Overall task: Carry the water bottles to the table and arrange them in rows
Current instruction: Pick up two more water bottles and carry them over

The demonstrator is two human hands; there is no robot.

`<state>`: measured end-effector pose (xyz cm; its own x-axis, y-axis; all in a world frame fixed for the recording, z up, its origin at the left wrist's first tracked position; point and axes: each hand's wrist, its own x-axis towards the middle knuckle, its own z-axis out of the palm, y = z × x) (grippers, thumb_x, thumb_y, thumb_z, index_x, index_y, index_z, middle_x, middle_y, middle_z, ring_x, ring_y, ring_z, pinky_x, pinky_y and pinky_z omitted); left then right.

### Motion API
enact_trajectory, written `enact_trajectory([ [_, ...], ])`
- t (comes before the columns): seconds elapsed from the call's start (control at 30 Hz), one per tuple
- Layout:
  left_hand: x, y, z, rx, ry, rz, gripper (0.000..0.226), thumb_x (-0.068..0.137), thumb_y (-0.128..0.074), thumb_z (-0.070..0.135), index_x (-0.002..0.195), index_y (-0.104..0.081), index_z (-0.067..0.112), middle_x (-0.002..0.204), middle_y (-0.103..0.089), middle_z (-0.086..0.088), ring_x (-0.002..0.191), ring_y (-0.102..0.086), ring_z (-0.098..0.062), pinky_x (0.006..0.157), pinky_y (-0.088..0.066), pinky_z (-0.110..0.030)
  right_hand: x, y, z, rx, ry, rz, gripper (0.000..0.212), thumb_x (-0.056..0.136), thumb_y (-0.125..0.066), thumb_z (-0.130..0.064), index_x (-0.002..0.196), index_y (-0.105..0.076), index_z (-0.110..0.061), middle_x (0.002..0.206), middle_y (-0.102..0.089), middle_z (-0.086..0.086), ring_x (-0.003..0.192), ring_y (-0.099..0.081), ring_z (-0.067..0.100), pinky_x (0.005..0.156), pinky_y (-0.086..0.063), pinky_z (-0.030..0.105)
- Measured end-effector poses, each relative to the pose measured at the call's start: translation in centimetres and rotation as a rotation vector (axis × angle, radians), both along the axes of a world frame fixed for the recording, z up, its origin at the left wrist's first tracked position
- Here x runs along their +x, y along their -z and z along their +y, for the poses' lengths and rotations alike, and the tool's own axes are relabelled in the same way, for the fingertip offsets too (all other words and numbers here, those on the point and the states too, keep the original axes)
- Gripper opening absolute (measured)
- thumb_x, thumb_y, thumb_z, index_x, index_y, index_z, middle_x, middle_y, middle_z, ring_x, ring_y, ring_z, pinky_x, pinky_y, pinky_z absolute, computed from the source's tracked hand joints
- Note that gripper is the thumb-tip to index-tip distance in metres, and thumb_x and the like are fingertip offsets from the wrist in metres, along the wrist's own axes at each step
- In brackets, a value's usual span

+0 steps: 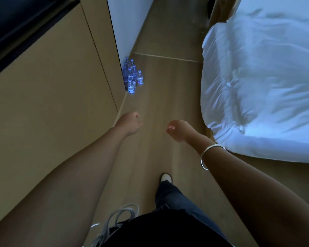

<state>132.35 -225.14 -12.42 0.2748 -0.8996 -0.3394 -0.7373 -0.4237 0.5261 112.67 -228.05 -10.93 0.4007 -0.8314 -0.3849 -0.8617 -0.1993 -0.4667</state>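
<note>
We go to get the water bottles

The water bottles (133, 75) stand on the floor (168, 97) by the wall, well ahead. Our left hand (130, 124) and right hand (178, 130) hang loosely curled, holding nothing. Next we must bend down and grab some.

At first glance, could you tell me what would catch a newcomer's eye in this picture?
The cluster of water bottles glows blue on the floor against the wooden cabinet. The white bed fills the right side. In the foreground, the left hand and right hand reach forward, both holding nothing.
</note>
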Motion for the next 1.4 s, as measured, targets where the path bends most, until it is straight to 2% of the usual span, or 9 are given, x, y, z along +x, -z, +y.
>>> enact_trajectory([
  [0.2,1.3,-0.7,-12.9,0.005,-0.029,0.053,0.037,0.089,-0.052,0.022,0.125,-0.053,0.012,0.129,-0.054,-0.007,0.113,-0.052,-0.024,0.087,-0.039,-0.026,1.1,-1.8,-15.0,-0.035,-0.01,0.024,0.028,0.09,-0.044,-0.018,0.106,-0.062,-0.005,0.114,-0.063,0.015,0.104,-0.058,0.03,0.087,-0.048,0.034],
  [0.33,2.8,-0.8,-19.1,0.017,-0.041,0.062,0.012,0.087,-0.052,0.018,0.077,-0.048,0.024,0.087,-0.051,0.002,0.086,-0.048,-0.02,0.07,-0.037,-0.026,3.0,-2.0,-22.0,-0.018,-0.059,0.035,0.025,0.091,-0.045,-0.018,0.103,-0.063,-0.006,0.112,-0.062,0.013,0.106,-0.057,0.03,0.088,-0.046,0.034],
  [0.43,4.4,-0.9,-23.6,0.042,-0.085,0.046,0.006,0.084,-0.049,0.013,0.078,-0.05,0.013,0.079,-0.052,-0.005,0.073,-0.048,-0.021,0.063,-0.037,-0.027,5.0,-1.5,-26.3,0.015,-0.104,0.027,0.021,0.091,-0.044,-0.018,0.092,-0.063,-0.009,0.106,-0.061,0.013,0.101,-0.057,0.03,0.081,-0.045,0.031],
  [0.57,7.1,-0.1,-30.0,0.058,-0.085,0.012,0.025,0.087,-0.046,0.012,0.063,-0.042,0.017,0.081,-0.046,-0.001,0.077,-0.044,-0.019,0.055,-0.033,-0.025,8.3,-0.9,-32.6,0.045,-0.136,0.038,0.03,0.095,-0.042,-0.019,0.111,-0.059,-0.001,0.123,-0.058,0.017,0.114,-0.053,0.031,0.088,-0.042,0.03],
  [0.73,12.8,1.5,-39.3,0.079,-0.098,0.066,0.015,0.085,-0.049,0.016,0.071,-0.044,0.016,0.074,-0.044,0.002,0.069,-0.044,-0.016,0.051,-0.03,-0.025,14.2,0.1,-42.5,0.078,-0.13,0.072,0.032,0.095,-0.044,-0.021,0.12,-0.057,-0.005,0.124,-0.058,0.015,0.115,-0.054,0.03,0.093,-0.042,0.031],
  [1.07,23.9,3.1,-55.6,0.105,-0.178,0.188,0.038,0.084,-0.054,0.015,0.051,-0.034,0.021,0.056,-0.037,0.001,0.051,-0.035,-0.016,0.049,-0.027,-0.023,25.6,2.0,-59.2,0.138,-0.225,0.111,0.026,0.093,-0.043,-0.024,0.099,-0.06,-0.004,0.111,-0.06,0.015,0.104,-0.055,0.03,0.086,-0.04,0.031],
  [1.23,26.6,5.2,-60.4,0.199,-0.198,0.187,0.023,0.084,-0.054,0.017,0.063,-0.046,0.014,0.078,-0.053,-0.014,0.073,-0.049,-0.023,0.056,-0.032,-0.025,29.4,3.4,-64.9,0.181,-0.26,0.077,0.037,0.093,-0.047,-0.018,0.058,-0.034,-0.023,0.082,-0.045,0.005,0.085,-0.042,0.019,0.087,-0.04,0.034],
  [1.33,27.7,6.9,-63.5,0.249,-0.222,0.206,0.015,0.084,-0.054,0.017,0.076,-0.057,0.005,0.093,-0.062,-0.021,0.095,-0.06,-0.037,0.066,-0.034,-0.025,30.9,4.5,-68.6,0.272,-0.256,0.089,0.03,0.093,-0.048,-0.017,0.064,-0.042,-0.019,0.095,-0.051,0.014,0.092,-0.048,0.024,0.092,-0.038,0.034],
  [1.4,28.4,8.1,-65.3,0.255,-0.28,0.236,0.013,0.085,-0.058,0.02,0.091,-0.06,0.009,0.103,-0.062,-0.014,0.104,-0.059,-0.033,0.072,-0.037,-0.026,31.7,5.4,-71.2,0.336,-0.268,0.104,0.018,0.094,-0.046,-0.018,0.09,-0.059,-0.006,0.113,-0.057,0.019,0.108,-0.053,0.031,0.094,-0.038,0.032],
])
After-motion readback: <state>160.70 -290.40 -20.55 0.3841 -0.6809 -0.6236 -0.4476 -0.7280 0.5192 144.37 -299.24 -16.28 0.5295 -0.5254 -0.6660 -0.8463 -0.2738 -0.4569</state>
